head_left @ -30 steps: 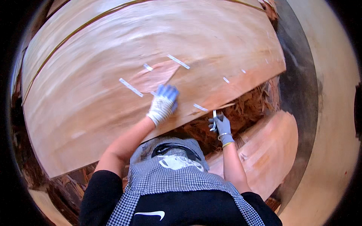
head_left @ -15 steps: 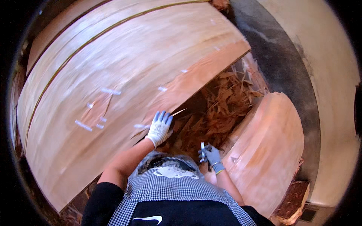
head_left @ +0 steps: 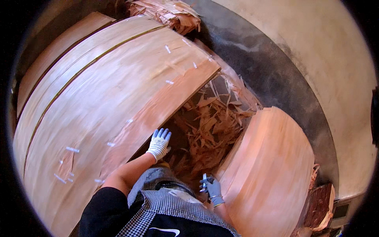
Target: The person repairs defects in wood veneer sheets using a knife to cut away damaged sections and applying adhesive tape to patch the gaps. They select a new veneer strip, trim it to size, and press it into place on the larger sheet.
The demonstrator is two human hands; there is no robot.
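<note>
My left hand (head_left: pixel 159 144), in a white striped glove with blue fingers, rests at the edge of a large stack of pale wood veneer sheets (head_left: pixel 106 91). Its fingers are stretched out and nothing shows in them. Short white tape strips (head_left: pixel 72 149) dot the top sheet, some around a darker patch (head_left: pixel 67 162). In a grey glove, my right hand (head_left: pixel 213 187) is closed on a slim pale tool (head_left: pixel 204 183), which points upward; its exact kind is too small to make out. This hand is beside a second, smaller veneer stack (head_left: pixel 272 166) on the right.
Torn veneer scraps (head_left: pixel 211 130) litter the floor between the two stacks. A bundle of veneer pieces (head_left: pixel 169 14) lies beyond the far end of the large stack, and a dark reddish bundle (head_left: pixel 319 205) at the right. Dark floor (head_left: pixel 256 43) curves past the stacks.
The view has turned, bringing the far bundle into sight. A thin pointed wood sliver by my left fingertips no longer shows. My left hand stays at the stack's edge; my right keeps the tool.
</note>
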